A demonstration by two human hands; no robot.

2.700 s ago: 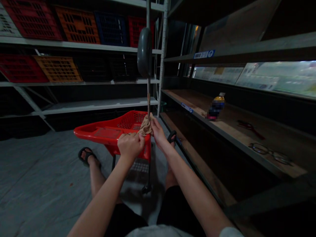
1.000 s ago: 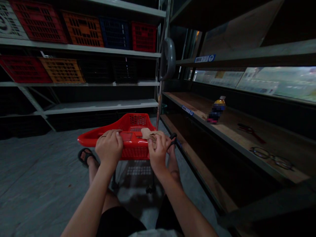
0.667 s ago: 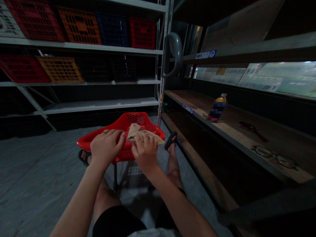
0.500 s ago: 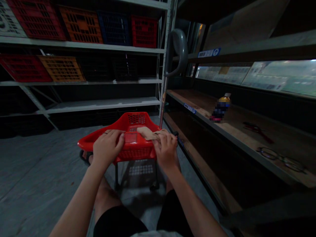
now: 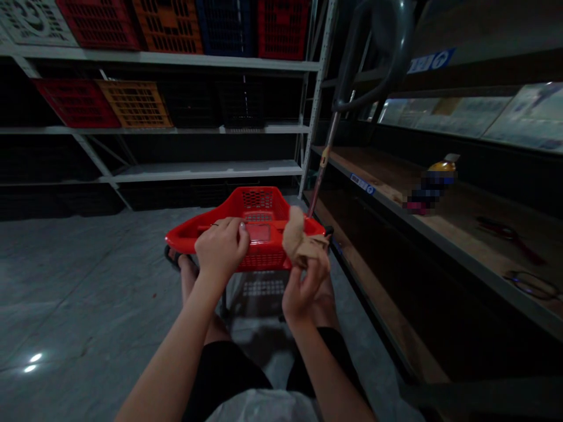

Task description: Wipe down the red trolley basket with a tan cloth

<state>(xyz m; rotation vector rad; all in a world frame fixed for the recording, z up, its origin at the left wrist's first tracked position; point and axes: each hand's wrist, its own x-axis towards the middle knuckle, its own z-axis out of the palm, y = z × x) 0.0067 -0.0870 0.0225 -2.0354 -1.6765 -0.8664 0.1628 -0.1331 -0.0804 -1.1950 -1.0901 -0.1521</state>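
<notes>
A red plastic basket cart [image 5: 268, 259] with mesh walls stands before my knees. My left hand [image 5: 223, 243] is closed over its near rim, left of a flat panel, with a ring on one finger. At the rim's right end, my right hand [image 5: 308, 284] pinches a crumpled tan cloth [image 5: 294, 231]. One rounded end of the cloth sticks up above the rim, and loose folds hang over my fingers. Part of the basket's inside is hidden behind my hands and the cloth.
Right of the cart, a metal pole [image 5: 322, 161] carries a grey loop handle [image 5: 402, 55]. The brown shelf [image 5: 387, 196] holds a bottle [image 5: 442, 168], a red-handled tool [image 5: 510, 234] and eyeglasses [image 5: 530, 284]. Coloured crates [image 5: 134, 104] line a white rack behind.
My right hand has lifted the cloth and turned it more upright. My left hand stays on the rim. The view has shifted, so the cart appears farther right.
</notes>
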